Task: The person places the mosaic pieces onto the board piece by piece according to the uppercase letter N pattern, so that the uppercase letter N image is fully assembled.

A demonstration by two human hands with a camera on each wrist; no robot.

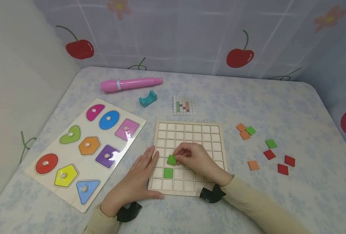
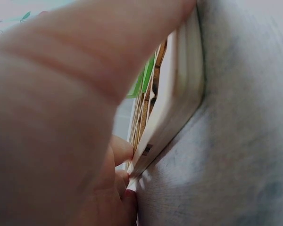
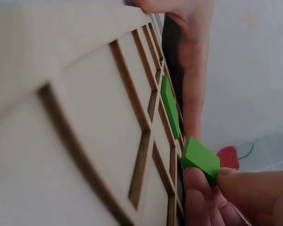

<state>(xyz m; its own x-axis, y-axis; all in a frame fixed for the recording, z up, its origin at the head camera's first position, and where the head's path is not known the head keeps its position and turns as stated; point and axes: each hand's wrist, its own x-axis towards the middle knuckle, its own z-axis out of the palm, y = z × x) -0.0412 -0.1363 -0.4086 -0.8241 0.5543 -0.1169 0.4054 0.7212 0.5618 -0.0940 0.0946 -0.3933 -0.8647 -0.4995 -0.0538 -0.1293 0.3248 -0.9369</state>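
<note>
A wooden grid board lies flat on the table. Between thumb and fingertips my right hand pinches a green square tile, tilted just above the grid; the right wrist view also shows this green tile in the pinch. Another green tile sits in a cell one row nearer me. My left hand rests along the board's left side, fingers extended and thumb by the near left corner. In the left wrist view, that hand hides much of the board.
Right of the board lie loose orange, green and red tiles. Behind it is a small pattern card. A knobbed shape puzzle fills the left. Further back are a teal holder and a pink microphone-shaped stick.
</note>
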